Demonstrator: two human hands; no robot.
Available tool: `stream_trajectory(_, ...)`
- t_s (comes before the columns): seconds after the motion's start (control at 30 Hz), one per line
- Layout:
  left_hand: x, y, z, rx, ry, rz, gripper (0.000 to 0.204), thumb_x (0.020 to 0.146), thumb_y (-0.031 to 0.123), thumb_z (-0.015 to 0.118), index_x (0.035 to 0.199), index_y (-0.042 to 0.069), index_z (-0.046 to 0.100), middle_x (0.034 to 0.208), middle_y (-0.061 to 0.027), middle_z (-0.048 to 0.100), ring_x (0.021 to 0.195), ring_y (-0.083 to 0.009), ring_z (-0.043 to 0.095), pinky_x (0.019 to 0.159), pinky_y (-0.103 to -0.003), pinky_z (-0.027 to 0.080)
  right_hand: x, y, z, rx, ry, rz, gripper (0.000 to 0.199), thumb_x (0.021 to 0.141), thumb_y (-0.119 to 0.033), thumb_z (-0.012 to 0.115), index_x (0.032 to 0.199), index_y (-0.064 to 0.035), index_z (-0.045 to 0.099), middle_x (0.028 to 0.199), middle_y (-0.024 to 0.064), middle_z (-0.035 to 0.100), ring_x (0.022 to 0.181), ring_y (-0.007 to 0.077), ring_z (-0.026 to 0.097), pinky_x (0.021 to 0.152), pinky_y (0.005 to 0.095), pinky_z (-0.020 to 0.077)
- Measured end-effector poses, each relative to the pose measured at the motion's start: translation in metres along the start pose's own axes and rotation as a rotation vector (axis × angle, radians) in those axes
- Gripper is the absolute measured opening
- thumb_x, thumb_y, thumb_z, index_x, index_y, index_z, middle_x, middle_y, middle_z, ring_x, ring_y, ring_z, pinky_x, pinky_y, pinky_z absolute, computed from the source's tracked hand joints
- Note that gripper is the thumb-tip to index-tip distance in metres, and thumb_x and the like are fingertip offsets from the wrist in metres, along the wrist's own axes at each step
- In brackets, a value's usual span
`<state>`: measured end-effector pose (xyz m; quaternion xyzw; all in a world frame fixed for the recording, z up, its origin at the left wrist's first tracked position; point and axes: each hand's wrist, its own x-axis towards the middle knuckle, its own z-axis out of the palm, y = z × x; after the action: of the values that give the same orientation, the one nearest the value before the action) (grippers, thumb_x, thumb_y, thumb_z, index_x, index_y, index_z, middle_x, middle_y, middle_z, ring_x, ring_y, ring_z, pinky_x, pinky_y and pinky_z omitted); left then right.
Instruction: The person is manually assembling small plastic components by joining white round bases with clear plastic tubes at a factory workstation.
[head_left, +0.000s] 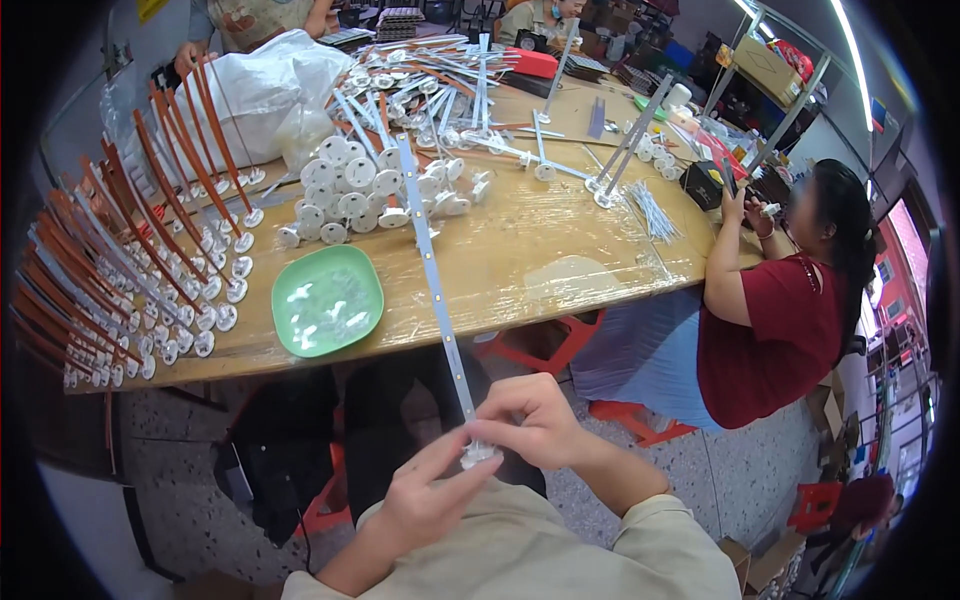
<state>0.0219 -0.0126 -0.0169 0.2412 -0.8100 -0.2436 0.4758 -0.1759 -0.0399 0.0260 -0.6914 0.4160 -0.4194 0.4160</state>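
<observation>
A long thin white strip (432, 270) runs from my hands up over the wooden table (520, 250). A small white round cap (478, 453) sits at its near end. My right hand (535, 420) pinches the strip's end just above the cap. The fingers of my left hand (425, 495) reach in from below and touch the cap. Both hands are held over my lap, short of the table's front edge.
A green dish (328, 300) with small white parts sits near the front edge. White round caps (350, 195) are piled behind it, with rows of strips on round bases (130, 270) at left. A person in a red top (770, 320) works at right; a white bag (255, 90) lies at back.
</observation>
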Motion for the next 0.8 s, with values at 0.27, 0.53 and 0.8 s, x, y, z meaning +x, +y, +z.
stream_trajectory(0.27,-0.026,0.004,-0.017,0.015,0.132,0.028,0.035,0.067,-0.006,0.073,0.101,-0.001,0.072,0.086,-0.0166,0.066,0.071,-0.0272,0.068,0.064,-0.033,0.057,0.03,-0.031,0.02,-0.173,-0.36,-0.003,0.01,0.081,-0.008,0.077,0.083,0.0,0.073,0.07,0.0086,0.066,0.059,0.0146,0.062,0.054,0.027,0.0471)
stream_trajectory(0.53,-0.054,0.017,-0.039,0.088,0.37,-0.011,0.027,0.066,-0.009,0.075,0.092,-0.002,0.072,0.078,-0.0128,0.068,0.061,-0.0249,0.066,0.057,-0.03,0.056,0.144,0.0,0.055,-0.564,-0.187,-0.252,0.011,0.079,-0.009,0.072,0.087,-0.0009,0.072,0.074,0.0148,0.069,0.065,0.0238,0.068,0.064,0.0337,0.0528)
stream_trajectory(0.8,-0.064,0.017,-0.046,0.035,0.352,-0.047,0.028,0.066,-0.007,0.077,0.094,-0.003,0.071,0.076,-0.0127,0.067,0.057,-0.0223,0.063,0.052,-0.029,0.052,0.188,0.026,0.081,-0.89,-0.32,-0.15,0.016,0.074,-0.012,0.068,0.085,-0.0013,0.074,0.08,0.0177,0.071,0.073,0.0316,0.069,0.072,0.0394,0.0554)
